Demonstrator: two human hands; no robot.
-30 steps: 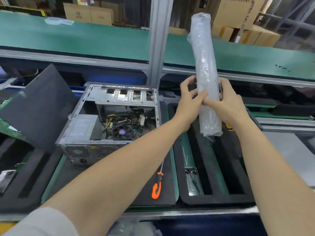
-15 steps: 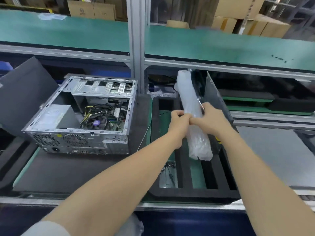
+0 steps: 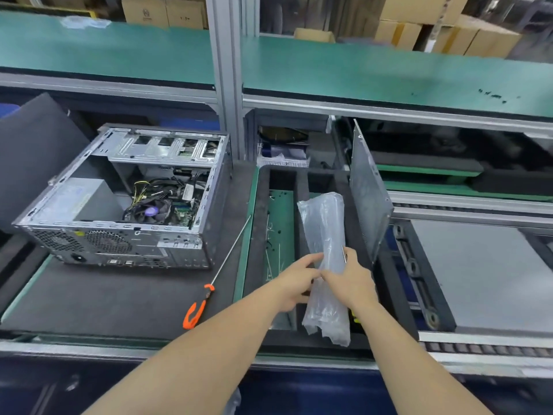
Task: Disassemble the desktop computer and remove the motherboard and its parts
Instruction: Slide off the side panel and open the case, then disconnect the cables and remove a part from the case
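Observation:
An open desktop computer case (image 3: 119,235) lies on its side on a dark foam mat at the left. Inside it I see the motherboard (image 3: 179,212), a fan and bundled cables. Over the black foam tray (image 3: 257,235) on the right, a long roll wrapped in clear plastic (image 3: 324,229) is held low and tilted. My left hand (image 3: 294,280) touches its left side with fingers partly spread. My right hand (image 3: 350,277) grips its middle. A metal side panel (image 3: 366,193) stands upright in the tray just right of the roll.
A long screwdriver with an orange handle (image 3: 197,310) lies on the mat between the case and the tray. A dark panel (image 3: 30,151) leans at far left. A green shelf (image 3: 359,67) runs overhead, with cardboard boxes behind. A grey conveyor plate (image 3: 478,277) sits to the right.
Both hands have brought the plastic-wrapped roll down from upright in front of the shelf into the foam tray. My left fingers have loosened on it.

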